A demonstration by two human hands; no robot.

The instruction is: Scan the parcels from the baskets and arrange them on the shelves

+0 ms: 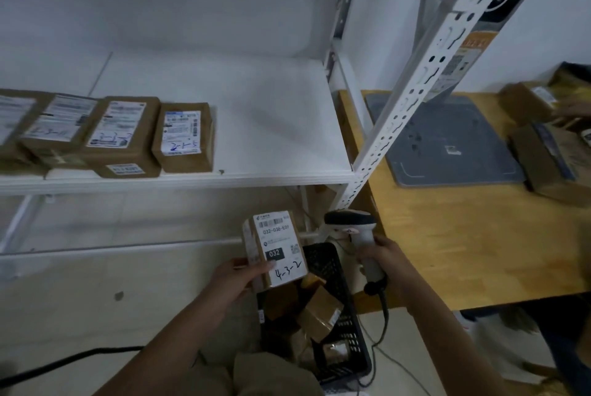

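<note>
Lower centre: gripping parcel (278, 248) w/ left hand (238, 277), pinching its bottom edge w/ fingers (267, 265), label turned up to face scanner (351, 226) at right. Clenching right hand (383, 256) round scanner grip, head aimed twd label. Holding both above basket (348, 341); prob. scan step, then onto shelf (256, 114), mid-frame.

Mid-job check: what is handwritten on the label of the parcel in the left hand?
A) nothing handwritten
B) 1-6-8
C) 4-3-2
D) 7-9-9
C: the parcel gripped by the left hand shows "4-3-2" in pen at the bottom of its white label, below the black 032 patch, while the right hand holds the scanner beside it.
</note>
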